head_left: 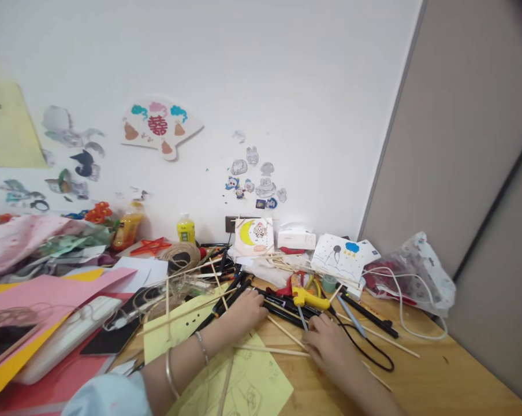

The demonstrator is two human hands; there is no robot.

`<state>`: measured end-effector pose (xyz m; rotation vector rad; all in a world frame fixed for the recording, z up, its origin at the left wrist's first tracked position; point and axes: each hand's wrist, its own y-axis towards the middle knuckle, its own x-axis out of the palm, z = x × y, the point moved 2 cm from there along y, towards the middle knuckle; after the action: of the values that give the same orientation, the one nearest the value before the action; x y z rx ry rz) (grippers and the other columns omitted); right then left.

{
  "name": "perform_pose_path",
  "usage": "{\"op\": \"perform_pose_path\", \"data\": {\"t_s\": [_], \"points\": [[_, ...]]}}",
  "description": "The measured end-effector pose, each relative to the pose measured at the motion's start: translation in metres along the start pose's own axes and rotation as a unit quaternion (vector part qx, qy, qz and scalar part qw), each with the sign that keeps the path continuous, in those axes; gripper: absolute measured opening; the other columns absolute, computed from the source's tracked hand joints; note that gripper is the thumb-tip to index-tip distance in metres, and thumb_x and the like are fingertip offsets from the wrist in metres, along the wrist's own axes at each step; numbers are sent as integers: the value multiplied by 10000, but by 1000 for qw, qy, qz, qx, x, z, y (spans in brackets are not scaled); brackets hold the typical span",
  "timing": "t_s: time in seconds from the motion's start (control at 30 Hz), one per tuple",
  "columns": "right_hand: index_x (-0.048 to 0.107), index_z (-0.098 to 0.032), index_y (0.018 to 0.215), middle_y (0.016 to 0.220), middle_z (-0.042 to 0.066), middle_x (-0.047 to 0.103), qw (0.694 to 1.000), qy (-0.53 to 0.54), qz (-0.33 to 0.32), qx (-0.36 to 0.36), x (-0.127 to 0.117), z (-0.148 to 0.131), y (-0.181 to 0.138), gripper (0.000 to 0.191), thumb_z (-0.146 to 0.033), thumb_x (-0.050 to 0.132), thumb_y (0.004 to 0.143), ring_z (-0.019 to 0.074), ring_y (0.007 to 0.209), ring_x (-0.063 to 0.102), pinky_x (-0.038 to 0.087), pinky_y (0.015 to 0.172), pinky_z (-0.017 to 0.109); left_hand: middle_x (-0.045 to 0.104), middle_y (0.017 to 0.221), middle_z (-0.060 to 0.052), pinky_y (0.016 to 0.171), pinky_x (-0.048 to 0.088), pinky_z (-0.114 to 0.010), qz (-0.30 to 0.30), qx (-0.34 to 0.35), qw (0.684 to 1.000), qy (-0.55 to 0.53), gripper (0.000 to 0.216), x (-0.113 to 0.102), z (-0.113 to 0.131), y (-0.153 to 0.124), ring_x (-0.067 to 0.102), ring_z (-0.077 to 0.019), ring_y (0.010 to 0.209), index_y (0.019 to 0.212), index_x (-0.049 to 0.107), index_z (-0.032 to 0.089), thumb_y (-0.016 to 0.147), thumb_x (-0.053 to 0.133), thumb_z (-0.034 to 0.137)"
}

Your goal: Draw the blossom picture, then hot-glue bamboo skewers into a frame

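Note:
My left hand point(247, 311) reaches over a yellow sheet of paper point(269, 378) with pencil drawings. Its fingers curl down at a pile of black markers point(282, 309); what they grip, if anything, is hidden. To the right, my right hand point(328, 344) has bent fingers close to the lower end of a grey glue stick point(302, 318). That stick reaches down from a yellow glue gun point(310, 299); whether the fingers pinch it I cannot tell. Thin wooden sticks point(282, 350) lie between the hands, and others cross the paper.
Coloured paper point(57, 294) and a white box-like object point(70, 341) crowd the left side. Behind are a twine roll point(181, 254), a bottle point(185, 229), a moon picture point(254, 236) and a drawn card point(339, 257). A black cord point(380, 367) and plastic bag point(425, 277) are right.

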<state>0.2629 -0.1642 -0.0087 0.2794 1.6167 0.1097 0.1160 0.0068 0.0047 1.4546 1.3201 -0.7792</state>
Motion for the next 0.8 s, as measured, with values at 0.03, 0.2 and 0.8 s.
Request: {"op": "perform_pose_path", "data": {"t_s": [0.03,0.2,0.8], "points": [[684,-197,773,895,54,627,1000,-2,4,3,1,2,0,162,-158,548,851,193,890,525,380,738,279,615,811,-42,727,384,-317,-1,14,1000,16,67,3,2,3,540,-197,818,781,629,190,837,595,175],[692,-191,745,864,46,625,999,35,26,16,1,12,-4,182,-106,554,828,182,873,523,375,738,266,615,779,-59,705,362,-320,-2,93,992,85,60,11,12,18,530,-194,785,763,609,155,820,624,169],[426,-118,1375,601,-41,451,887,450,-41,98,21,-7,-70,663,-405,522,784,131,548,438,374,565,239,559,761,-30,600,290,-333,145,170,971,86,84,-65,110,-3,474,-175,685,897,562,152,893,513,220]]}}
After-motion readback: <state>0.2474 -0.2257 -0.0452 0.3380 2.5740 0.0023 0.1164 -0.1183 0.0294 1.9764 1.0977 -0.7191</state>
